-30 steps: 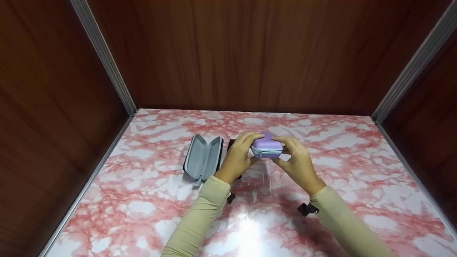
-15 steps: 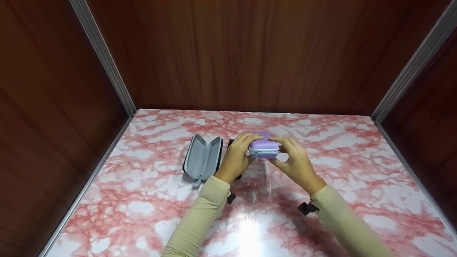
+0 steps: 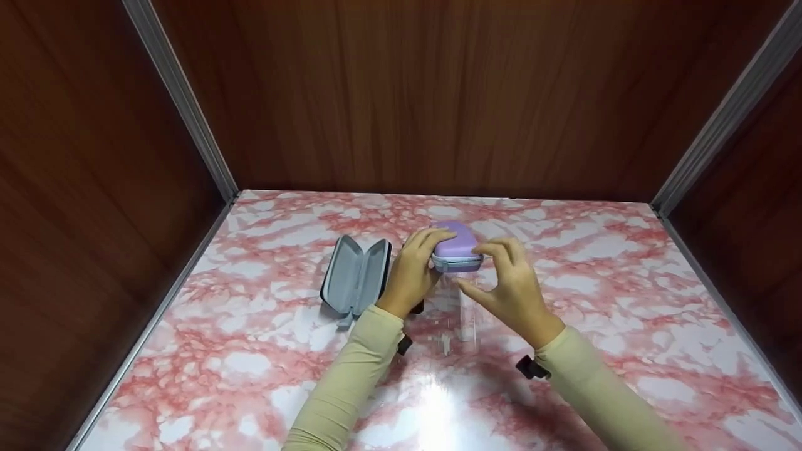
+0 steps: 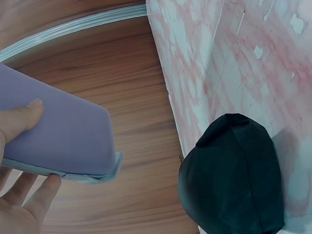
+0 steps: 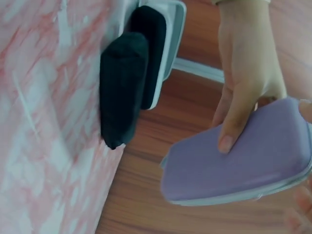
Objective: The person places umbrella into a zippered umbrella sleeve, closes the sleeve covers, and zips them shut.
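A purple zip case with a pale blue zipper is held up above the table by my left hand. In the left wrist view, the left thumb lies on the purple face of the case and fingers support it at the zipper edge. My right hand is at the near right corner of the case, its index fingertip right at the lid. The right thumb is spread apart, below the zipper end. In the right wrist view, fingertips show at the right edge, beside the case.
Left of the hands, a grey-lined case lies unfolded on the red-and-white marbled table. Beside it is a black fabric pouch, mostly hidden behind the left hand in the head view. Wood-grain panels enclose the back and sides.
The purple case has shifted slightly left and turned, with more of its top showing. My right thumb has come away from it, while the left hand keeps its hold.
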### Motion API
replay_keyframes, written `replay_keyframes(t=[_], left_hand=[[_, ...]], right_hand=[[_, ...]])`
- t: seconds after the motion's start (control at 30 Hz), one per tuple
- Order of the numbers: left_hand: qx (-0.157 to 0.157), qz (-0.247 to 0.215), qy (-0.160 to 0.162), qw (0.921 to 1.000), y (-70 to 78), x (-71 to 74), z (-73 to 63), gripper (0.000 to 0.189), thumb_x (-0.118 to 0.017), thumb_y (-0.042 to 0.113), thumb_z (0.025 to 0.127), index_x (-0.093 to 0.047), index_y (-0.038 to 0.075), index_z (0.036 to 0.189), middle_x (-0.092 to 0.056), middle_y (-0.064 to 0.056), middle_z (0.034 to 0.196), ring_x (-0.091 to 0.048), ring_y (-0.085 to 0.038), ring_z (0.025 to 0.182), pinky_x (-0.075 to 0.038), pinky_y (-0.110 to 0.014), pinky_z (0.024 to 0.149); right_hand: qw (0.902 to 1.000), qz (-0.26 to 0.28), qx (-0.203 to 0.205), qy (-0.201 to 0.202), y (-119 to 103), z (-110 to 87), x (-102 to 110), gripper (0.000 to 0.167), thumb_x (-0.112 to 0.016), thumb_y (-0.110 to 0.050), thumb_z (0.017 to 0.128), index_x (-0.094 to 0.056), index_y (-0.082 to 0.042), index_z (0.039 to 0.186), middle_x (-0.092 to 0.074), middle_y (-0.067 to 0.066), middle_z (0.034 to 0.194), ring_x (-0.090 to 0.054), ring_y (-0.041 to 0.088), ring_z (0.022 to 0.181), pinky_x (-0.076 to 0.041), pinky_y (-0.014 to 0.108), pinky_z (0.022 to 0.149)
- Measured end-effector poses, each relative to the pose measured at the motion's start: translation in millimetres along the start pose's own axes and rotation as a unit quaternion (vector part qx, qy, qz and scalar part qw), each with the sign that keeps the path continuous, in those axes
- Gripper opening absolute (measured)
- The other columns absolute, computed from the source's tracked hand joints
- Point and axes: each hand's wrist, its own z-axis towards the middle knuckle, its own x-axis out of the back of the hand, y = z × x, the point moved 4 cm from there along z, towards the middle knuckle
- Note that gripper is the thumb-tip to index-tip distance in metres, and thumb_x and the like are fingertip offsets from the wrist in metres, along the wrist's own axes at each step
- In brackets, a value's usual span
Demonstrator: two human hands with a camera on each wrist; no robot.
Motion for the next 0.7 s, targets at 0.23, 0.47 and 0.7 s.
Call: replay_keyframes(t=[0.23, 0.47, 0.7], left_hand=[[0.004, 0.007, 0.009, 0.9999, 0.4, -0.4, 1.0, 0.056, -0.078, -0.006, 0.076, -0.066, 0.018, 0.125, -0.062, -0.003, 0.13, -0.055, -0.019, 0.122, -0.043, -0.031, 0.104], [-0.006, 0.016, 0.015, 0.9997, 3.0, -1.4, 2.8, 0.051, -0.078, -0.004, 0.078, -0.066, 0.017, 0.124, -0.063, -0.003, 0.127, -0.057, -0.021, 0.118, -0.046, -0.033, 0.101], [-0.004, 0.023, 0.023, 0.9995, 3.4, -1.7, 1.7, 0.052, -0.081, -0.002, 0.075, -0.067, 0.016, 0.122, -0.064, -0.004, 0.125, -0.057, -0.02, 0.117, -0.046, -0.033, 0.1]], right_hand=[[0.9942, -0.076, 0.072, 0.023, -21, 9.2, -4, 0.042, -0.084, -0.037, 0.079, -0.06, -0.004, 0.089, -0.056, 0.009, 0.084, -0.053, 0.029, 0.077, -0.039, 0.045, 0.071], [0.9798, -0.172, 0.097, 0.028, -31, 16.6, -9, 0.039, -0.077, -0.042, 0.086, -0.06, -0.007, 0.08, -0.054, 0.006, 0.073, -0.055, 0.029, 0.066, -0.041, 0.043, 0.064], [0.9869, -0.147, 0.066, 0.013, -32, 16.4, -11, 0.024, -0.076, -0.022, 0.086, -0.059, -0.006, 0.081, -0.056, 0.005, 0.075, -0.051, 0.02, 0.052, -0.047, 0.036, 0.044]])
